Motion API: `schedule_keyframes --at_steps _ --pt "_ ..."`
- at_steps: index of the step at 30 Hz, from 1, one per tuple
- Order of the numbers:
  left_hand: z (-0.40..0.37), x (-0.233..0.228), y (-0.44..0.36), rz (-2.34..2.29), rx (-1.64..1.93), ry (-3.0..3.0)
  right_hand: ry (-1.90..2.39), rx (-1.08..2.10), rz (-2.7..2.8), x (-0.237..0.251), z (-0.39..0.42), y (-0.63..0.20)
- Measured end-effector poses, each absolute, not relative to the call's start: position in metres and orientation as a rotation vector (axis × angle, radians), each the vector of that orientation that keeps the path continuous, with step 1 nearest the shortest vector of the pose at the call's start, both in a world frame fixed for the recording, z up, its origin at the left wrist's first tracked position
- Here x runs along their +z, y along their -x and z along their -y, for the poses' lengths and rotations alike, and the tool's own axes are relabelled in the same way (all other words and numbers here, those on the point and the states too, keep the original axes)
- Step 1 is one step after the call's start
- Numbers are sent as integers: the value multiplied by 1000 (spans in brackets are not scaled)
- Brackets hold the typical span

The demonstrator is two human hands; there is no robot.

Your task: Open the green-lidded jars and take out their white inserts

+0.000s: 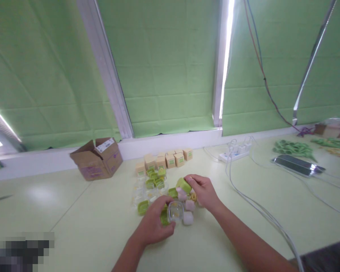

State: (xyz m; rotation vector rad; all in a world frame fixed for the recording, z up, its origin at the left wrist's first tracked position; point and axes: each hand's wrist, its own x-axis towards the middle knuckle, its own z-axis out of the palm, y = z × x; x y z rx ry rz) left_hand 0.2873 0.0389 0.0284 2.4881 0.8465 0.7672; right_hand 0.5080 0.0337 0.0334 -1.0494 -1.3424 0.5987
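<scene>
My left hand (154,223) grips a small clear plastic container (175,211) low over the pale green table (73,211). My right hand (202,190) holds a green lid (183,185) just above and behind the container. Between my hands lie pale pink blocks (188,217). More green lids (143,207) and clear containers (138,194) lie scattered just behind and to the left of my hands.
A row of small tan boxes (170,158) stands behind the pile. An open cardboard carton (98,158) sits at the back left. A white power strip (235,153) with cables (260,209) runs along the right, by a dark flat device (297,165) and green parts (293,148).
</scene>
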Motion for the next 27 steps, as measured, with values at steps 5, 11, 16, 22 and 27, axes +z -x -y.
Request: schedule_keyframes --at_steps 5,11,16,22,27 --pt "-38 31 -286 -705 607 -2540 1026 639 1262 34 -37 -511" --pt "-38 38 -289 -717 552 -2672 1019 664 1250 34 -38 -512" --pt "-42 37 -284 -774 527 -2768 1003 706 1223 31 -39 -512" --pt "-48 36 -277 -833 501 -2832 992 863 1140 25 -44 -511" --pt "-51 33 -272 -830 573 -2799 954 1115 1117 22 -41 -504"
